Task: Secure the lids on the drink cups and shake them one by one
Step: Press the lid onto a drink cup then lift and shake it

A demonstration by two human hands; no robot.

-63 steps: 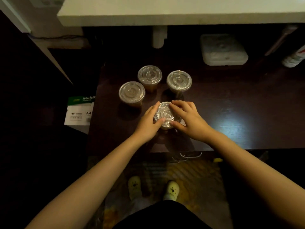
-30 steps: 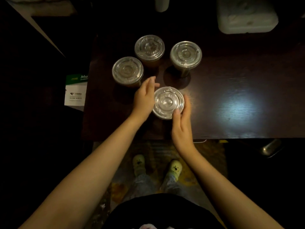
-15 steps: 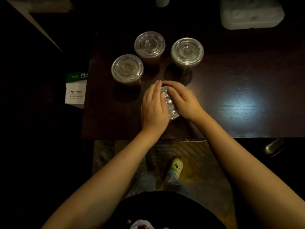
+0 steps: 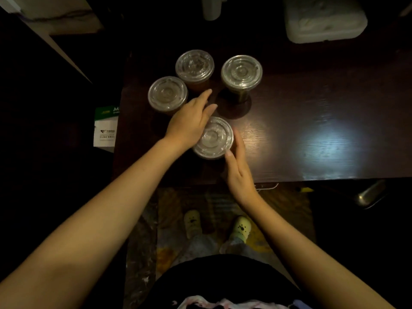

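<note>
Frame centre, dark wooden desk: left hand and right hand flat-fingered, cupping nearest clear-lidded plastic drink cup, not clenched. Three lidded cups behind.

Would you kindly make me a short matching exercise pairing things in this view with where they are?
Things:
1. nearest cup
2. white foam box
3. paper ream box
4. yellow shoes

Places:
A. floor, left of the table
B. table's far right corner
C. between left hand and right hand
D. floor, below table's near edge

Pairs: 1-C, 2-B, 3-A, 4-D
</note>
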